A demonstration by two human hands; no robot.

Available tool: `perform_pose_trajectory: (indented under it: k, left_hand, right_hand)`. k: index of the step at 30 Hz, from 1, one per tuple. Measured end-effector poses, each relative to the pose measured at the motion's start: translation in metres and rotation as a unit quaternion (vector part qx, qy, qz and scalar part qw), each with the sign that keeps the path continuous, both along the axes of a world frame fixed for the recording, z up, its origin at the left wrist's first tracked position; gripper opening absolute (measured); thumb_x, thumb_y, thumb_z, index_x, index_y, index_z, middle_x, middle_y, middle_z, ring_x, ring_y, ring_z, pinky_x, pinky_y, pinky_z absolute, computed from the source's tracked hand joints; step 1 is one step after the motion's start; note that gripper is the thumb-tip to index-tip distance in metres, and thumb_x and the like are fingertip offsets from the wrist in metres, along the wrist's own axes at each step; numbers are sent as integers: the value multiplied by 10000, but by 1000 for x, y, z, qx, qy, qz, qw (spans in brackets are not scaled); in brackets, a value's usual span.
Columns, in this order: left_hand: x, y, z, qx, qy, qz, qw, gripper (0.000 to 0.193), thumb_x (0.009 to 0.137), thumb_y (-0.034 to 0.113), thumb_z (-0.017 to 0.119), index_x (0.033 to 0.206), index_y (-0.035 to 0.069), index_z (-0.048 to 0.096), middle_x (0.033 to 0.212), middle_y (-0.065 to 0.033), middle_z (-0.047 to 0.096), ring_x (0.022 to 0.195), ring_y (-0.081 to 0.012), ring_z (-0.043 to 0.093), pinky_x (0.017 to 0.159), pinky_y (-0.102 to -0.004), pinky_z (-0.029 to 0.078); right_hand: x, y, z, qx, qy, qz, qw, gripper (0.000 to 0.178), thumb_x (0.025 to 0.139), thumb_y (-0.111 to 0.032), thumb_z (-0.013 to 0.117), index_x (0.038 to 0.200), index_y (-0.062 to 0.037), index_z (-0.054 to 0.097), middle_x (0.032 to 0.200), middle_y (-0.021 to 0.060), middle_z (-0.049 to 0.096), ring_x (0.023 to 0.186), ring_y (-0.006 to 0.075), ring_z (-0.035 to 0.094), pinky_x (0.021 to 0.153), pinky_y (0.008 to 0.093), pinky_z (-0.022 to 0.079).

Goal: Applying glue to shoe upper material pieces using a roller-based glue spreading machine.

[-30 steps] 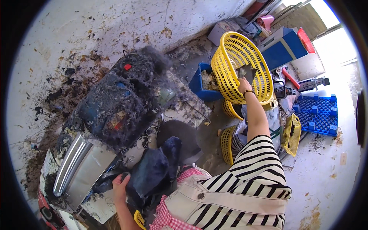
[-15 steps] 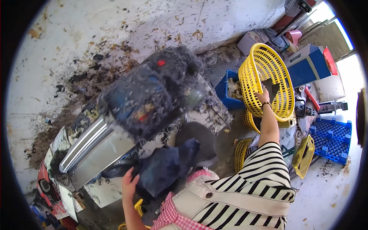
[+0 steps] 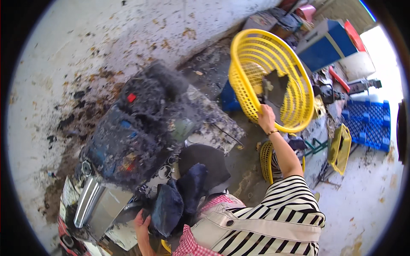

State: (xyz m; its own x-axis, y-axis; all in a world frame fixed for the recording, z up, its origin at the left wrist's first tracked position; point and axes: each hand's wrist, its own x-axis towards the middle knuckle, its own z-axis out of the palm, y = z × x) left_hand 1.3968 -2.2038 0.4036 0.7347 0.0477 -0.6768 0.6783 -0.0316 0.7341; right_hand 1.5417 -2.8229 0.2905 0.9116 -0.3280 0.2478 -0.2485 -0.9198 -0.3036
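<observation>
Right hand (image 3: pixel 265 118) gripped the rim of a yellow plastic basket (image 3: pixel 256 64), held tilted up at upper right, dark scraps inside. Left hand (image 3: pixel 141 222), fingers closed, held a dark blue cloth bundle (image 3: pixel 168 209) at lower centre, beside a fluff-covered machine (image 3: pixel 136 128).

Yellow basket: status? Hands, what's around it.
Right hand gripping rim of tilted yellow basket, raised. Left hand on dark blue cloth. Debris-covered machine close left of basket; not touching.

top: black-and-white striped, short sleeves | apron: cream, red gingham beneath | right wrist: thin bracelet (image 3: pixel 273 132)
</observation>
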Motion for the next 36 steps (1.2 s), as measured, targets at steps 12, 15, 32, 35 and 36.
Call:
perform_pose_trajectory:
  k: [12, 15, 32, 35, 36]
  left_hand:
    - [7, -24, 69, 294, -264, -96, 914, 222, 808, 72, 591, 1023, 28, 620, 969, -116, 646, 879, -160, 614, 765, -242, 451]
    - [-18, -13, 114, 292, -346, -46, 891, 193, 780, 20, 611, 971, 24, 638, 867, -101, 664, 757, -115, 625, 679, -204, 456]
    - [-34, 89, 51, 637, -150, 165, 738, 146, 900, 234, 426, 898, 90, 447, 603, -207, 574, 567, -404, 563, 526, -504, 424]
    - [-22, 96, 44, 627, -153, 169, 745, 162, 898, 235, 429, 892, 73, 433, 590, -205, 572, 552, -401, 565, 514, -500, 430]
    - [-18, 99, 41, 624, -155, 175, 745, 168, 897, 235, 430, 890, 67, 428, 589, -202, 573, 545, -401, 564, 509, -499, 430]
  right_hand:
    - [35, 176, 245, 247, -41, 296, 922, 420, 731, -43, 616, 1138, 2, 519, 1114, 121, 567, 1041, 217, 528, 871, 315, 402]
    - [19, 303, 295, 376, 137, 659, 637, 703, 685, -336, 714, 1239, -8, 431, 1276, 170, 433, 1224, 290, 370, 1010, 396, 267]
    - [-30, 569, 199, -36, -112, 735, 668, 295, 783, -212, 546, 993, -5, 542, 1110, 157, 509, 1013, 288, 493, 893, 384, 376]
    - [-42, 573, 179, -73, -85, 724, 681, 451, 811, -346, 532, 1038, 44, 519, 1184, 186, 487, 1039, 290, 493, 913, 380, 371]
    - [-40, 577, 173, -91, -87, 714, 689, 477, 818, -359, 527, 1048, 59, 510, 1197, 190, 484, 1034, 291, 500, 901, 382, 380]
